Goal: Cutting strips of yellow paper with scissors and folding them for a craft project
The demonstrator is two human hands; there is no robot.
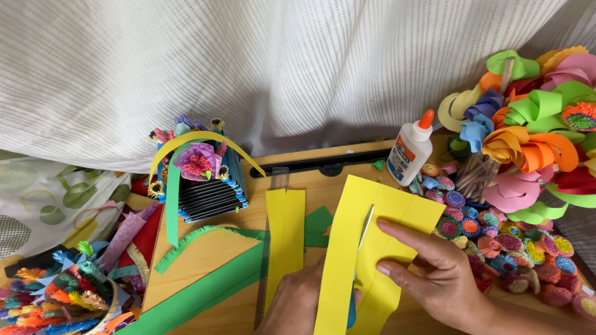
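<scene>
A thin, floppy yellow paper sheet [372, 248] was pinned flat on the surface near centre by the right hand [434, 273]; scissors [363, 236], apparently, were gripped beneath by the left hand [298, 304].

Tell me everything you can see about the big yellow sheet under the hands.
The yellow sheet looks like plain paper, lying flat on the wooden board. A cut runs lengthwise up its middle, where a scissor blade shows. The right hand presses its right half; the left hand sits at its near edge.
</scene>
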